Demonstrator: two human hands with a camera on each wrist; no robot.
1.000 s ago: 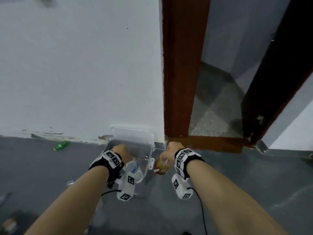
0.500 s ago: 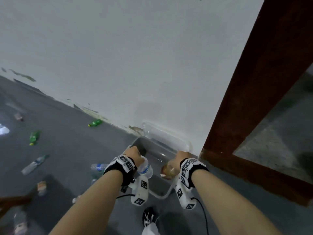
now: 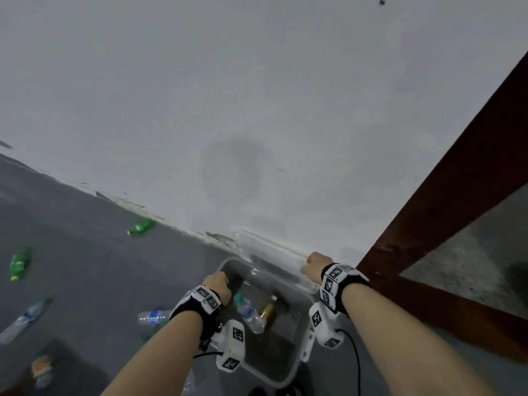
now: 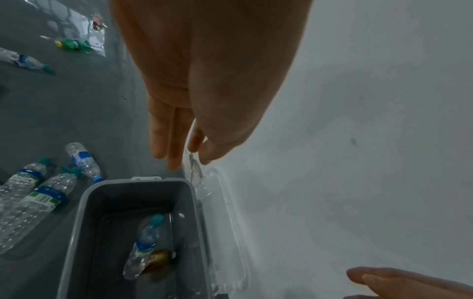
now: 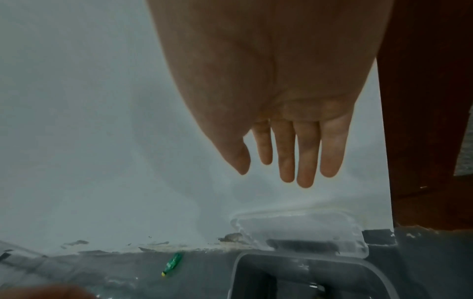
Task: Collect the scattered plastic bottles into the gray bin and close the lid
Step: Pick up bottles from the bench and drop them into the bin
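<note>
The gray bin [image 3: 297, 364] [image 4: 76, 232] [image 5: 238, 271] stands on the floor against the wall. Its clear lid [image 3: 271, 252] [image 4: 225, 222] [image 5: 302, 230] leans upright on the wall behind it. Inside lie a clear water bottle [image 3: 248, 310] [image 4: 143, 246] and a brown bottle [image 3: 268, 310] [image 4: 160, 261]. My left hand [image 3: 218, 284] [image 4: 179, 149] hovers over the bin's left rim, fingers straight, holding nothing. My right hand [image 3: 314, 267] [image 5: 289, 159] hangs open above the bin's far right corner, near the lid.
Bottles lie scattered on the gray floor: green ones [image 3: 142, 226] [image 3: 19, 262] [image 5: 172, 263] near the wall and to the left, clear ones [image 3: 154, 316] [image 3: 25, 317] [image 4: 33, 204] beside the bin. A dark red door frame [image 3: 445, 195] rises to the right.
Both hands let go of their bottles, which now lie in the bin. The hands are open and have risen, the right one toward the lid. The head has turned further left.
</note>
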